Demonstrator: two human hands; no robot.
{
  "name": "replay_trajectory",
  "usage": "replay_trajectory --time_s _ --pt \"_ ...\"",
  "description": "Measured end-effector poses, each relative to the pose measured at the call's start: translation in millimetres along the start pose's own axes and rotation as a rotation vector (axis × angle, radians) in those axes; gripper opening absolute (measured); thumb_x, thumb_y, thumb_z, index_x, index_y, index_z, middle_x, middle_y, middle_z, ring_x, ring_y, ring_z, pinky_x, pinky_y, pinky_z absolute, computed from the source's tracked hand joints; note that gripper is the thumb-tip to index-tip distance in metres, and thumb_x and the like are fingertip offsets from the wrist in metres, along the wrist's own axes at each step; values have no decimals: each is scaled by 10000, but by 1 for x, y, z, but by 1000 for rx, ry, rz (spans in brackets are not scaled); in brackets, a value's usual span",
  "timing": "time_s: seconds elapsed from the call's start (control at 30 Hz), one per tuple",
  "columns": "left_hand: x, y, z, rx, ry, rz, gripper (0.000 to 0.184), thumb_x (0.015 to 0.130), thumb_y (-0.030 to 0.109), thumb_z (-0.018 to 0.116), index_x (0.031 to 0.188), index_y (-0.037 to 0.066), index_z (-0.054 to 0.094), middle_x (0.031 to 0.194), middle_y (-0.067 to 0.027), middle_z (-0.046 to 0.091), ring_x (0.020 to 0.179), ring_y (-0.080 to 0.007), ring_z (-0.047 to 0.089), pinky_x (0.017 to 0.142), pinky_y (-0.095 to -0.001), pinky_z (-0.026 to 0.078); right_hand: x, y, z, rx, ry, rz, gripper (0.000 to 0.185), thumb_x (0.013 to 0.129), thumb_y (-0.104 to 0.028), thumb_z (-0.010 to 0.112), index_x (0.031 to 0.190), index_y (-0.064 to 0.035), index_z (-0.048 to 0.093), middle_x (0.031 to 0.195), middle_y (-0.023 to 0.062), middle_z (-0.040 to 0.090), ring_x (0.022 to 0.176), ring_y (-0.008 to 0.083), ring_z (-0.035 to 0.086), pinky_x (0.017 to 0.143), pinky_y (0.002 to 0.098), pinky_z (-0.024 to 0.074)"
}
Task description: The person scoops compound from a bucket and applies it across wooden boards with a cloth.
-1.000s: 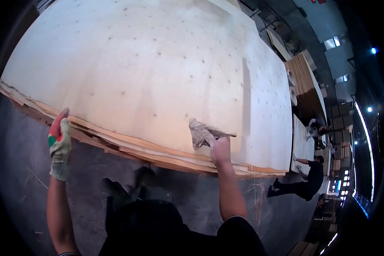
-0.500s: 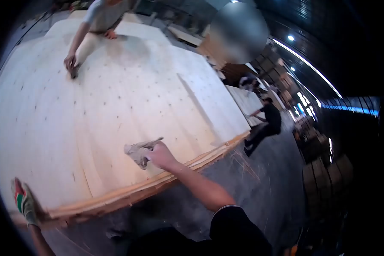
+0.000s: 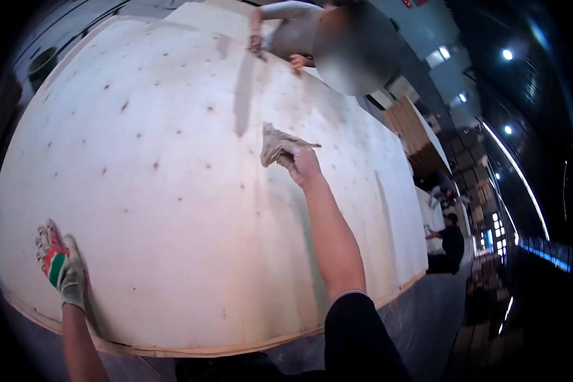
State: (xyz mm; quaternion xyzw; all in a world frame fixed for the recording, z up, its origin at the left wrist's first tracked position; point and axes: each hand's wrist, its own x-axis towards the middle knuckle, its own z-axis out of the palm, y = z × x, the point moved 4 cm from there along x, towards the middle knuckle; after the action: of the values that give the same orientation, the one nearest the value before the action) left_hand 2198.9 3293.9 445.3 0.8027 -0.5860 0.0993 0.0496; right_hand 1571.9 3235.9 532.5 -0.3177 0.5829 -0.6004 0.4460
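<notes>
A large pale wood veneer sheet with rows of small dark knots lies in front of me. My left hand, in a grey work glove with red and green on its back, rests on the sheet near its left edge, fingers spread. My bare right hand reaches out over the middle of the sheet. Its fingers are closed around a crumpled beige-grey cloth, which appears to touch the wood. Whether this cloth is a rag or a balled-up glove is hard to tell.
Across the sheet a co-worker in grey has both hands at the far edge. Another person in dark clothes is farther right by another stack. Brown stacked boards stand behind. A dark round bin is at the upper left.
My right hand has moved with the cloth from near the front edge toward the sheet's middle. My left hand now lies farther in. The co-worker's hand has drawn back to the far edge.
</notes>
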Motion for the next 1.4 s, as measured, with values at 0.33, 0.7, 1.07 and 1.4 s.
replay_trajectory --time_s 0.33,0.7,1.07,1.4 --pt "12 -33 1 -76 12 46 611 969 339 581 1525 148 412 1569 -165 378 1434 -362 358 1177 -458 279 42 45 79 -1241 -67 -209 208 813 -155 639 954 -32 727 961 213 728 963 363 695 836 422 552" --pt "-37 -82 1 -171 20 220 636 960 411 550 1500 97 431 1566 -161 388 1432 -360 378 1180 -487 277 -443 127 51 -1429 -128 -404 266 803 -66 613 1051 -67 710 964 183 661 925 377 633 820 446 526" --pt "-95 -121 5 -259 6 466 654 943 379 575 1513 104 409 1588 -154 351 1472 -329 323 1205 -470 244 -448 115 82 -1366 -106 -269 297 859 -234 640 1047 -19 720 908 230 703 902 431 663 765 453 547" --pt "103 -271 72 -296 312 363 510 987 344 558 1413 67 526 1430 -231 524 1332 -396 481 1134 -435 364 -424 29 191 -876 56 -87 284 871 -123 667 1105 30 713 979 133 745 884 178 694 795 332 538"
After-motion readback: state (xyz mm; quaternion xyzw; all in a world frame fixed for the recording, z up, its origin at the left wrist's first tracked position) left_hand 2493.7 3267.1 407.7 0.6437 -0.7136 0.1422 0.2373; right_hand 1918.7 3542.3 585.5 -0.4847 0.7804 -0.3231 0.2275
